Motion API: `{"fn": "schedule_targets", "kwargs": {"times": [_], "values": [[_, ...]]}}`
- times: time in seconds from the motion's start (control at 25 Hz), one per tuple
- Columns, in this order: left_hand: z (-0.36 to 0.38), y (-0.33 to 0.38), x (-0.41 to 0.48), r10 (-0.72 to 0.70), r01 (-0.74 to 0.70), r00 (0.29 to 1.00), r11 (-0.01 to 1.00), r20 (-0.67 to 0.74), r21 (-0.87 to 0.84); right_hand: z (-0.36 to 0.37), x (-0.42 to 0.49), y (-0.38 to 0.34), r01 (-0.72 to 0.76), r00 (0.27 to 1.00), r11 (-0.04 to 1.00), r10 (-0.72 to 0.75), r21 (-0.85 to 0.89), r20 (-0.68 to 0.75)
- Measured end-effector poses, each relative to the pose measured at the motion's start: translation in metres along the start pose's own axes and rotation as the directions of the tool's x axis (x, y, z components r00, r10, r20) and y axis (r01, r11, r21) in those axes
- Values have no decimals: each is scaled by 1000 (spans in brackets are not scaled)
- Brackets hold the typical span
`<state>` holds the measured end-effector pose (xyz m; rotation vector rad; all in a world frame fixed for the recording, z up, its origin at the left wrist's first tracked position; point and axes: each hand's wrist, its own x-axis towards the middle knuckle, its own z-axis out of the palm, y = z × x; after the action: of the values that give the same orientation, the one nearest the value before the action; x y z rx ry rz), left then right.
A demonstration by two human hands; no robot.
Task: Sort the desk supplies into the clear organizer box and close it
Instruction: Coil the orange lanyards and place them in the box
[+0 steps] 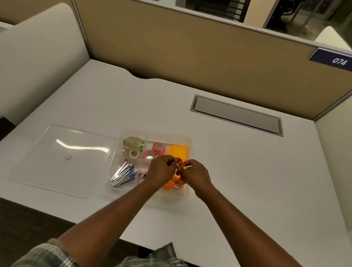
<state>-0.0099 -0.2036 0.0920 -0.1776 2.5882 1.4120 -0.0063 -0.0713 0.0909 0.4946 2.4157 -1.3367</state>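
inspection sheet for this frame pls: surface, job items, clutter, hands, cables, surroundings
Surface: white desk, closed grey cable hatch.
Job's things: clear organizer box open; pale tape rolls, pink tape rolls, yellow notes, metal clips sorted in compartments; lid lying flat to its left.
Clutter: small pink dot on the lid.
Grippers: left hand and right hand both pinch an orange tape roll over the box.
Cables: nothing seen.
Surroundings: tan partition, sign 074.
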Motion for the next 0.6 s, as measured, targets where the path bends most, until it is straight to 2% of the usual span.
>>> {"fn": "schedule_targets", "kwargs": {"times": [0.08, 0.12, 0.28, 0.44, 0.52, 0.6], "values": [[7, -10, 4, 35, -36, 999, 995, 9, 90, 12, 3, 6, 75, 995, 959, -92, -275, -49], [9, -15, 7, 36, -40, 999, 991, 28, 127, 17, 4, 10, 91, 991, 932, -119, -352, -60], [20, -33, 11, -24, 0, 996, 961, 84, 275, 30, 6, 19, 72, 991, 847, -120, -527, -58], [13, -35, 9, 95, -106, 993, 979, 72, 176, 32, 6, 16, 138, 972, 803, -223, -580, -79], [-4, -39, 11, 158, -152, 987, 972, -15, 180, 28, 6, 13, 132, 954, 805, -262, -579, -147], [-27, -47, 18, 209, -182, 967, 967, -145, 178, 23, 7, 12, 85, 946, 845, -234, -528, -223]]}}
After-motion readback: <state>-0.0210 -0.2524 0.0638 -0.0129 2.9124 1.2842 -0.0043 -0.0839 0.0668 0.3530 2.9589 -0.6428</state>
